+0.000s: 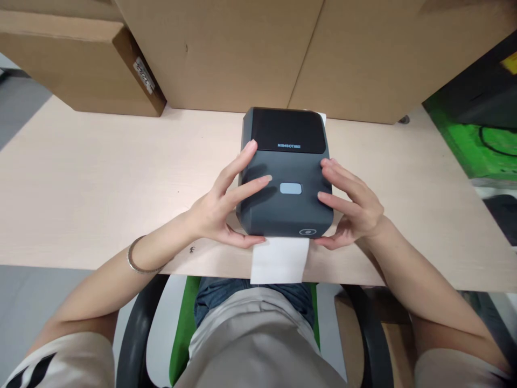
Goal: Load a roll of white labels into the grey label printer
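A dark grey label printer (299, 210) with a glossy black top panel and a pale blue button lies on the light wooden table. White paper (279, 261) sticks out from its near side and reaches over the table's front edge. My left hand (226, 199) holds the printer's left side, its fingers spread on the top and thumb at the near edge. On the right side, my right hand (351, 205) grips it with fingertips on the top edge and thumb at the near corner. The undersides of both hands are hidden.
Large cardboard boxes (242, 54) stand along the back of the table (100, 188). A smaller carton (81, 70) with a label is at the back left. Green and black items (460, 134) lie beyond the right edge. Chair armrests flank my body below.
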Motion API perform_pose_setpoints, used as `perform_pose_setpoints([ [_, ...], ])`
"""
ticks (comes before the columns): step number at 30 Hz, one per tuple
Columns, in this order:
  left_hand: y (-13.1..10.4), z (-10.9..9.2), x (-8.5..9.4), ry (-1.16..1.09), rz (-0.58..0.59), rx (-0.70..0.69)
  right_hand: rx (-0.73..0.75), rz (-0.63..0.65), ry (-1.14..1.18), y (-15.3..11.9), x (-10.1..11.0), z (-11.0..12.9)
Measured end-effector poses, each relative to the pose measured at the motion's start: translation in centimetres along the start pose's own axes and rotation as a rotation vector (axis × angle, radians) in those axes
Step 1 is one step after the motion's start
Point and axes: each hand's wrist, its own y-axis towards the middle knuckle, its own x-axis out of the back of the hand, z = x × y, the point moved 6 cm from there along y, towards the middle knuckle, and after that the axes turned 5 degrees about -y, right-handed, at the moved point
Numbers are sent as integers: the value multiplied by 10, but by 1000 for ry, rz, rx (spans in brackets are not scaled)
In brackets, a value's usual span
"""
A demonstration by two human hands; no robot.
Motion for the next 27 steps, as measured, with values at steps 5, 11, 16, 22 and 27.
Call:
perform_pose_setpoints([
  [5, -5, 8, 0, 19, 41, 57, 6, 56, -46, 8, 6, 6],
  [11, -3, 7, 3, 39, 24, 50, 81, 74, -170, 13, 21, 16],
  [16, 7, -5, 7, 17, -108, -65, 73, 38, -251, 14, 41, 14],
  [22, 3, 3, 9, 33, -281, -85, 13, -501, -310, 24, 59, -8],
  [27, 2, 9, 6, 130, -270, -43, -114, -404, -124, 22, 40, -12],
])
